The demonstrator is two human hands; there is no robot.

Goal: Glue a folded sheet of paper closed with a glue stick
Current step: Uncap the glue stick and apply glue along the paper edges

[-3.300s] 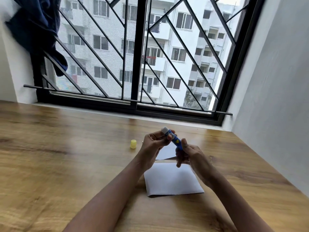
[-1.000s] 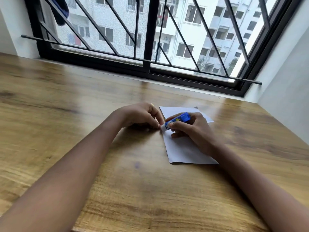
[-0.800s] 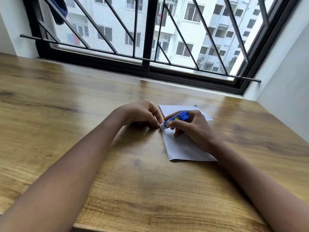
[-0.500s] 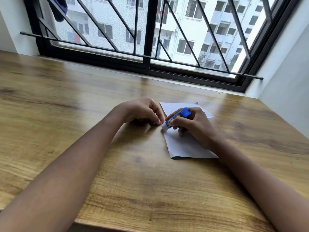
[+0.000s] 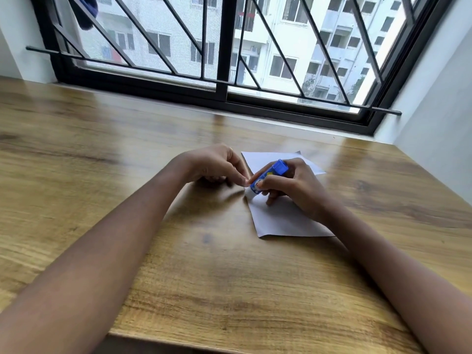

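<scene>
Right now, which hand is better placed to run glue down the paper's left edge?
Right. The right hand grips the glue stick, tip down on the paper at that edge; the left hand only pins the corner.

Wooden table (image 5: 107, 154), warm brown grain, glossy, runs up to a wide window (image 5: 224, 47) with black frame and black diagonal grille bars. Daylight enters through it; pale apartment blocks (image 5: 301, 39) outside. White walls (image 5: 439, 103) on both sides. Dark blue cloth (image 5: 88, 11) hangs at upper left of the grille.
</scene>
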